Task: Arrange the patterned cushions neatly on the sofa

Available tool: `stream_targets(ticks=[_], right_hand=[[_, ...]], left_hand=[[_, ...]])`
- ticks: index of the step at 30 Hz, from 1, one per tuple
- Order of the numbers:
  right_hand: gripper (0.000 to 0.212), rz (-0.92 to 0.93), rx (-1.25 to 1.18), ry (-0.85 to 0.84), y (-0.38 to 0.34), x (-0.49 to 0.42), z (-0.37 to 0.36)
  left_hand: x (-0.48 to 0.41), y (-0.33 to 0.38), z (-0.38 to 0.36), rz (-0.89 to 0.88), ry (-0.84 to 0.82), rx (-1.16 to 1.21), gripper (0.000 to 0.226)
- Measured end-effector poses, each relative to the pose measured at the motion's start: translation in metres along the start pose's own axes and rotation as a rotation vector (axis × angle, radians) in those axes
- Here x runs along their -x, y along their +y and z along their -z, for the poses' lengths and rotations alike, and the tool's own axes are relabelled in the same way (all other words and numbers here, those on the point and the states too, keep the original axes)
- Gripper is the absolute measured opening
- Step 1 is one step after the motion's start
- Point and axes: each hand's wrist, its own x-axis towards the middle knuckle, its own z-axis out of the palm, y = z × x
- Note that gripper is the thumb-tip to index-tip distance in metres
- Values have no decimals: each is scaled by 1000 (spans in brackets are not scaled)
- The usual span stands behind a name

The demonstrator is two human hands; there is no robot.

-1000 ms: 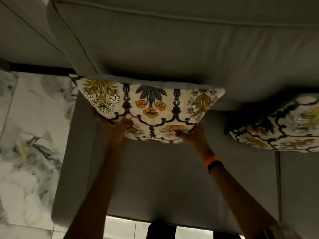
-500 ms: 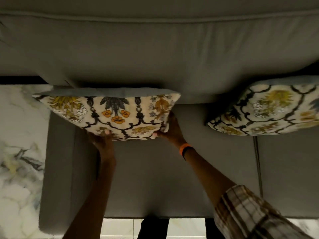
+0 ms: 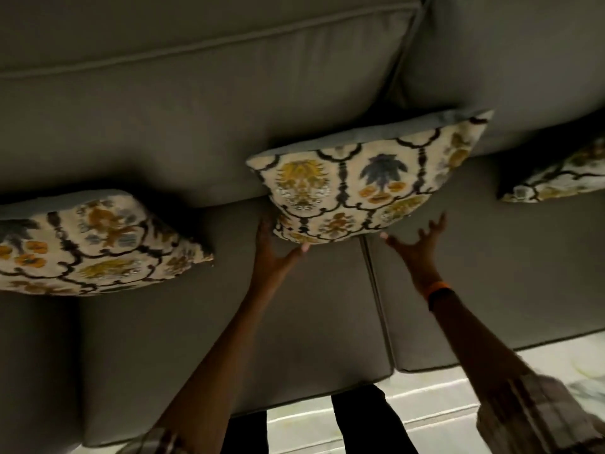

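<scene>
Three cream cushions with a floral pattern lean against the grey sofa's backrest (image 3: 196,103). The left cushion (image 3: 95,244) rests near the sofa's left end with no hand on it. The middle cushion (image 3: 363,181) stands tilted over the seam between two seat pads. My left hand (image 3: 275,247) clasps its lower left corner, fingers up the side and thumb under the bottom edge. Just below its lower right corner, my right hand (image 3: 419,244) is spread wide and holds nothing. Only part of the third cushion (image 3: 556,178) shows at the right edge.
The grey seat pads (image 3: 294,322) stretch toward me, with a seam (image 3: 376,306) running front to back. A pale marble floor (image 3: 425,404) lies in front of the sofa, and my dark-trousered legs (image 3: 360,421) stand against its front edge.
Both hands have left the left cushion, which now leans by itself. They moved right to the middle cushion; the left hand took its corner and the right hand opened beside it.
</scene>
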Motion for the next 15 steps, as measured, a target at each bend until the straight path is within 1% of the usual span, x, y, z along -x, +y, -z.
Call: stream_targets(ticks=[1,2,3,5,6,8,9,11,12,14,15], right_hand=[[145,56,21,-6,-4,-21,16],[144,102,40,-34,-10,-40,32],[138,158,54,-92,-23,-53,43],[111,309,67,-275,-50,-69,55],[97,344,93,-358,-60,-70,55],[84,367,72,-471,-68,-71,56],[80,372,43,-461,-67,-70,59],[75,350,-28,-389,-59,-71,64],[76,337,-60,-364,-52,-73,66],[82,329,-65,-307,-42,-78,66],[84,313,-62,-300,-40,-82,64]], left_hand=[[-14,13,-11,-50,7,57,106],[-26,23,-23,-81,8,102,107],[-35,32,-33,-113,3,107,107],[-47,38,-47,-164,-8,74,107],[-52,35,-53,-177,-14,76,106],[-46,42,-66,-150,8,105,102],[-42,46,-73,-124,21,113,98],[-37,53,-84,-78,48,96,86],[-35,56,-86,-92,51,94,87],[-40,48,-90,-161,74,106,98],[-41,46,-90,-150,87,104,102]])
